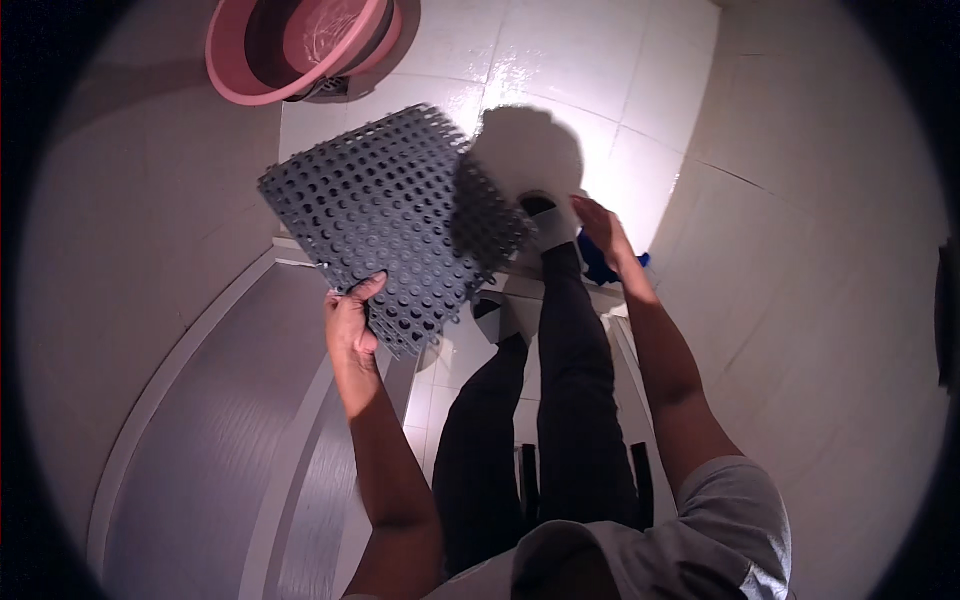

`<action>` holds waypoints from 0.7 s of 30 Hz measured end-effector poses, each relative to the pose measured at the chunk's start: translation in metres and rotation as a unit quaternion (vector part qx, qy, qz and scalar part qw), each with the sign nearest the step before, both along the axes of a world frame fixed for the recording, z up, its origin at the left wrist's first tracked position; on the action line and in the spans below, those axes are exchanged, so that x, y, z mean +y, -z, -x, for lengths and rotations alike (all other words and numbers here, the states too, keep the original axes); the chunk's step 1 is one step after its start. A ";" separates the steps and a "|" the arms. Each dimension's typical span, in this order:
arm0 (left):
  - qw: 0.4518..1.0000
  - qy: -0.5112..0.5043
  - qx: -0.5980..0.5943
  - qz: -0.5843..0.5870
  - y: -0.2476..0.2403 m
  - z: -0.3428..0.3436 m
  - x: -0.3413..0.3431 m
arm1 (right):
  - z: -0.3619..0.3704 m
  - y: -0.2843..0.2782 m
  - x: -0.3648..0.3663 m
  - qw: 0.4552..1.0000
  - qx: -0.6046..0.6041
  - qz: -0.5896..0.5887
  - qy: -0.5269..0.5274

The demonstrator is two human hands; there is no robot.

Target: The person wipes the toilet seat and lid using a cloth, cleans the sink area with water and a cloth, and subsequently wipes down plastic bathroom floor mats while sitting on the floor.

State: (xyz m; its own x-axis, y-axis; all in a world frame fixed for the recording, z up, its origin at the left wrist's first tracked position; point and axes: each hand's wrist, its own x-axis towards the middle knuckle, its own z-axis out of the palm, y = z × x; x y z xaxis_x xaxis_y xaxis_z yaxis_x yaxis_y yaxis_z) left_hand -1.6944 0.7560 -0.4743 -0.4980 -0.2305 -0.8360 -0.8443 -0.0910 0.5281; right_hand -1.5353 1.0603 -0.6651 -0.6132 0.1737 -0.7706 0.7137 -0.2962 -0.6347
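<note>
A small stack of grey perforated plastic floor mats (390,190), square with loops along the edges, is held tilted above the floor. My left hand (352,318) grips its near left edge, with the thumb on the studded top face. Off to the right of the stack, my right hand (605,232) is held with its fingers stretched out and nothing visible in it. Beneath that hand a dark blue object (596,262) is partly hidden, and I cannot make out its kind.
A pink basin (228,55) with a dark band stands at the far left. Wet-looking white tiles (560,60) cover the floor. My feet straddle a raised threshold (520,285). A grey door panel (220,430) lies along the left, and a pale wall (790,270) rises on the right.
</note>
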 end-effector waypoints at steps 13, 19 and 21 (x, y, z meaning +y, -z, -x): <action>0.990 0.092 0.009 -0.106 -0.066 -0.003 0.030 | 0.049 -0.163 0.013 0.982 0.061 -0.177 0.034; 0.986 0.065 0.013 -0.154 -0.046 -0.009 0.012 | 0.043 -0.173 0.001 0.970 0.060 -0.214 0.099; 0.986 0.084 0.028 -0.140 -0.027 -0.011 -0.004 | 0.042 -0.170 -0.010 0.973 0.100 -0.145 0.148</action>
State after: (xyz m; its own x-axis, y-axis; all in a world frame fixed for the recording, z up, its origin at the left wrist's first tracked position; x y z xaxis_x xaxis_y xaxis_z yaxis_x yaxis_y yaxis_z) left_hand -1.6830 0.7516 -0.4473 -0.5570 0.0955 -0.8250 -0.8299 -0.1008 0.5487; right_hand -1.5770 1.0499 -0.4947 -0.6356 0.5582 -0.5333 0.4784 -0.2574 -0.8396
